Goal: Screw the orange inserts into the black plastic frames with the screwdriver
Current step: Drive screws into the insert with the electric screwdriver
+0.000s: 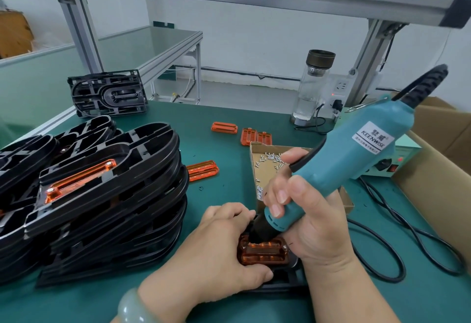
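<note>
orange insert (263,252) sits in the black frame (280,287) at the near edge of the green worktop (229,108), and the left hand (219,246) curls round its left end, seemingly to pin it against the bit's twist. the right hand (313,223) grips the teal screwdriver (356,154) low on its barrel, nose down on the insert's far edge, tip hidden. a stack of frames (102,195) stands to the left, while the cardboard tray of screws (267,159) and spare inserts (224,127) lie just beyond, likely for easy reach
</note>
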